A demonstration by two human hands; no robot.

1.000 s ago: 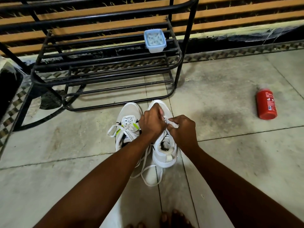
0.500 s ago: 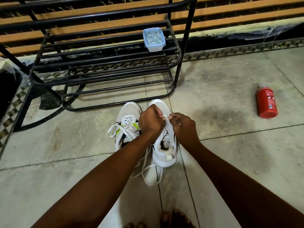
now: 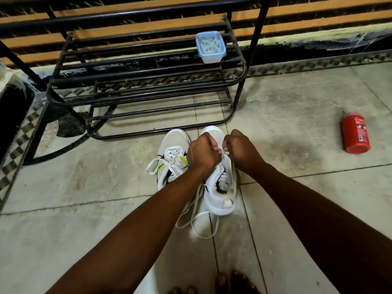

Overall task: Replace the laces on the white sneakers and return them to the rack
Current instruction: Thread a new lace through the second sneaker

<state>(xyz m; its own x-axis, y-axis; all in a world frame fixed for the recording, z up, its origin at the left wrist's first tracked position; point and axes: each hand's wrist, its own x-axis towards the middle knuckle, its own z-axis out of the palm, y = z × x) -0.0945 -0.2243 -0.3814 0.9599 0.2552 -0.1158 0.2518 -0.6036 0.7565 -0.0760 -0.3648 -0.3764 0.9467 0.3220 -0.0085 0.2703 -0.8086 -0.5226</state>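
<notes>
Two white sneakers stand side by side on the tiled floor in front of the black metal rack (image 3: pixel 148 98). The left sneaker (image 3: pixel 172 145) has green accents and a loosely threaded white lace. Over the right sneaker (image 3: pixel 220 192) both my hands work. My left hand (image 3: pixel 202 153) is curled around the lace above the eyelets. My right hand (image 3: pixel 239 147) pinches the white lace (image 3: pixel 198 225) near the sneaker's tongue. The lace's loose ends trail on the floor by the heel.
A small blue-rimmed plastic box (image 3: pixel 210 47) holding white bits sits on the rack's middle shelf. A red bottle (image 3: pixel 355 134) lies on the floor at the right. My bare toes (image 3: pixel 231 283) show at the bottom edge. A dark object (image 3: pixel 12 115) stands at far left.
My right hand has risen from the sneaker's side toward the toe, level with my left hand. Both hands moved slightly forward over the right sneaker.
</notes>
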